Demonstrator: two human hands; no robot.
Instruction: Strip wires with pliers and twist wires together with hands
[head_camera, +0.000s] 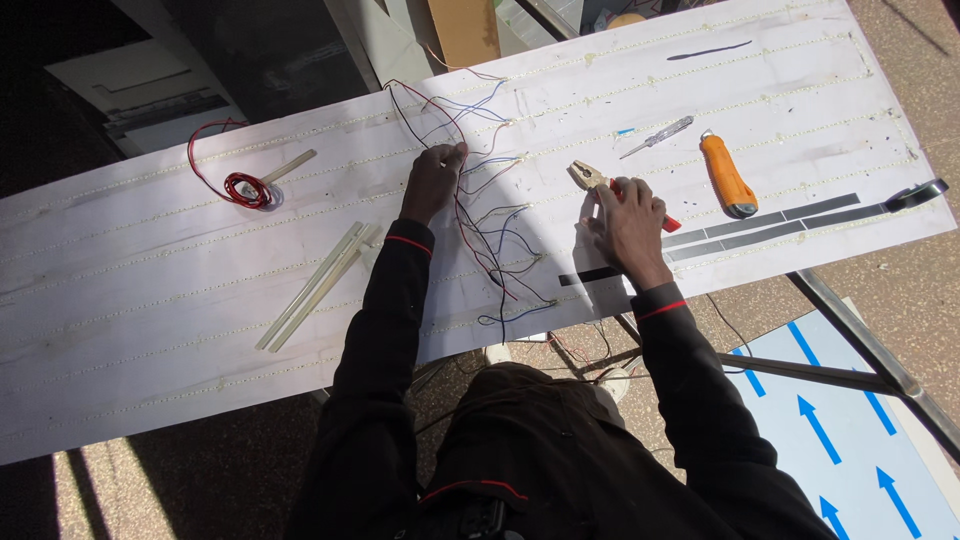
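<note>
Left hand (432, 183) pinching red and blue wires (487, 235) mid-panel, right hand (628, 222) with fingers closed on red-handled pliers (598, 181) just right of the wires, white panel (150, 280) with strip rows, orange knife (727, 175) and screwdriver (657, 136) nearby, wire coil (243, 187) far left

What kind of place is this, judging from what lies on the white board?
Probably an outdoor or open workshop for electrical sign work. A white panel carries rows of small lights and loose wires; pliers, a screwdriver and an orange knife lie on it, in sunlight.
</note>
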